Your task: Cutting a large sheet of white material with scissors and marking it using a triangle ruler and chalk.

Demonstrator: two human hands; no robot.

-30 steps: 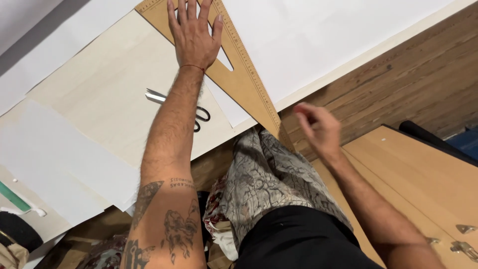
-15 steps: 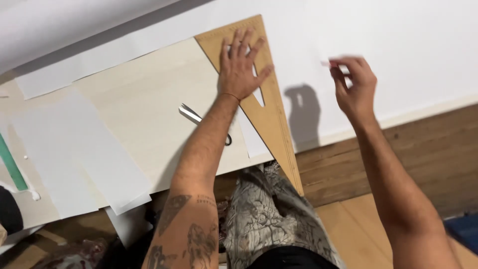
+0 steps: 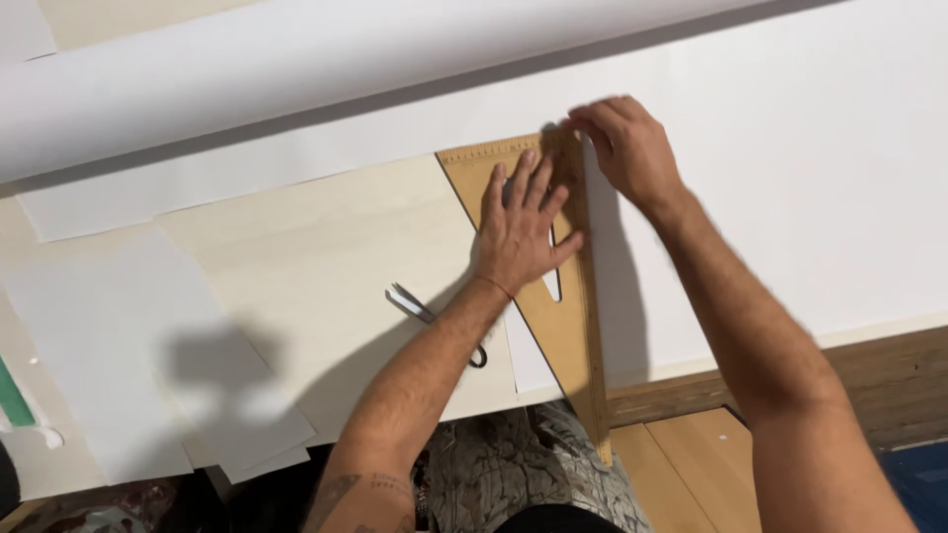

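Note:
My left hand lies flat, fingers spread, on a brown wooden triangle ruler that rests on the light table and over the edge of a large white sheet. My right hand is at the ruler's upper right corner, fingertips pinched together against its long edge; whether they hold a pen is hidden. The ruler's narrow tip sticks out past the table's front edge. A pair of scissors lies just left of my left forearm, partly covered by it.
A white paper roll runs across the back of the table. Loose white sheets lie at the left, with a green strip at the far left edge. Below the table are patterned fabric and a wooden floor.
The view has shifted toward the table. My right hand came in from the right to the ruler's top corner. My left hand stays pressed on the ruler.

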